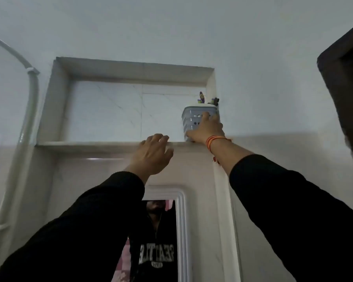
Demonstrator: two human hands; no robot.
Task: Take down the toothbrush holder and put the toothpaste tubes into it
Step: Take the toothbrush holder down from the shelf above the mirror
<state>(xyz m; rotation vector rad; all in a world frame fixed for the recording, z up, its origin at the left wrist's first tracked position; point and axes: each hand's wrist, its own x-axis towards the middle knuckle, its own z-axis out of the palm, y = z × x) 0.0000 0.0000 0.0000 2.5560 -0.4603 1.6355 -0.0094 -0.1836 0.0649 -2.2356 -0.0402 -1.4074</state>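
The left hand (153,153) rests spread and empty on the front lip of the niche shelf (86,143), bracing, holding nothing. Further right, the toothbrush holder (193,121) stands in the niche's right corner, at the shelf edge, with brush tops poking out. The right hand (207,129) wraps its front, fingers closed on it. The reach is overhead, so a one-handed grip could let the holder tip on the way down and spill its contents. No toothpaste tubes are in view.
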